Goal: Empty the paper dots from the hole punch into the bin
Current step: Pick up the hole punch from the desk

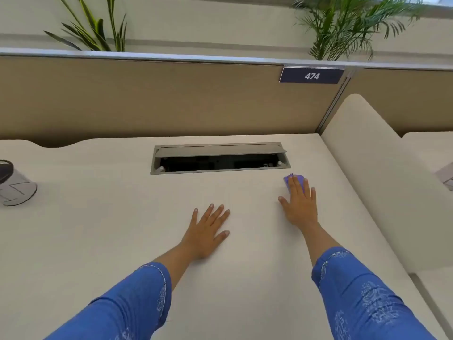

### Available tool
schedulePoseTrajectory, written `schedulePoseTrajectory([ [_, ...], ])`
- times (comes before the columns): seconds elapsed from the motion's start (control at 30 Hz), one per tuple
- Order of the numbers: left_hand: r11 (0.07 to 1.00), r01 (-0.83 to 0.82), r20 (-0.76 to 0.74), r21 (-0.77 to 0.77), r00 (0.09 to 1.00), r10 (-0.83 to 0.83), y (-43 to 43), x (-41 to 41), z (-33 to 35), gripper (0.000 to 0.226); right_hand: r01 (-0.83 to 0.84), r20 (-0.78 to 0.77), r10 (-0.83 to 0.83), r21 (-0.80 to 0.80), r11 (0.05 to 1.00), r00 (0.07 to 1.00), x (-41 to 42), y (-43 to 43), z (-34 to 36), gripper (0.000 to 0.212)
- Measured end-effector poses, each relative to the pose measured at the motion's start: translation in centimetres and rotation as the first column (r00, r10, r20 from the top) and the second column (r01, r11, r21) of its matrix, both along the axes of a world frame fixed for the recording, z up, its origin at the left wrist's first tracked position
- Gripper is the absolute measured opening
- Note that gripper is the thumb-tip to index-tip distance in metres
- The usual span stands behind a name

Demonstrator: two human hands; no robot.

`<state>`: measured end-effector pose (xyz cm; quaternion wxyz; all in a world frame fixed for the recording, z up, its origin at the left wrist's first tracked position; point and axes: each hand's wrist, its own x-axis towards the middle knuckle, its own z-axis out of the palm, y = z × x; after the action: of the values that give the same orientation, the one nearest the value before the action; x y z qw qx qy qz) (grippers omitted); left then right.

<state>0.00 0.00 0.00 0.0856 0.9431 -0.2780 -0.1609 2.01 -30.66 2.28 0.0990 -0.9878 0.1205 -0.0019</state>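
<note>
At the far left edge of a pale desk [98,229] stands a small clear bin [17,187] with a dark liner at its rim, only partly in view. Nearer the middle, the left hand [208,231] lies flat on the desktop, palm down, fingers spread and holding nothing. Behind it, set into the desk, is a cable tray [220,158] with its grey flap lifted. To the right, the right hand [300,204] reaches forward with its fingers laid over a small purple hole punch [286,180] sitting on the desk just in front of the tray's right corner; the fingers are extended over it, not curled around it, so it looks touched but not yet gripped. A blue patterned sleeve covers each forearm.

The step in hand seems to be the first: taking hold of the punch. Next, the right hand would need to close around it, lift it, and carry it across the desk to the bin (which is well apart, on the opposite side) before opening its base.
</note>
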Motion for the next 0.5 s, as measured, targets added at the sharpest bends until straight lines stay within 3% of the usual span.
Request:
schedulePoseTrajectory([
  [0.1, 1.000, -0.010, 0.056, -0.019, 0.998, 0.011, 0.0, -0.1, -0.2, 0.069, 0.001, 0.034, 0.002, -0.090, 0.996, 0.999, 0.9, -1.2, -0.1, 0.069],
  [0.27, 1.000, -0.010, 0.068, -0.029, 0.998, 0.012, 0.3, 0.1, -0.6, 0.063, 0.030, 0.002, -0.030, -0.109, 0.994, 1.000, 2.6, -1.9, -0.5, 0.074],
  [0.37, 0.999, -0.012, 0.069, -0.031, 0.998, 0.014, 0.2, 0.0, -0.6, 0.062, 0.069, -0.057, -0.071, -0.040, 0.997, 0.996, 2.8, -1.9, -1.3, 0.076],
  [0.5, 0.999, -0.021, 0.077, -0.032, 0.997, 0.023, 0.2, 0.0, -0.5, 0.061, 0.092, 0.030, -0.095, 0.081, 0.992, 0.995, 2.7, -1.7, -1.6, 0.071],
])
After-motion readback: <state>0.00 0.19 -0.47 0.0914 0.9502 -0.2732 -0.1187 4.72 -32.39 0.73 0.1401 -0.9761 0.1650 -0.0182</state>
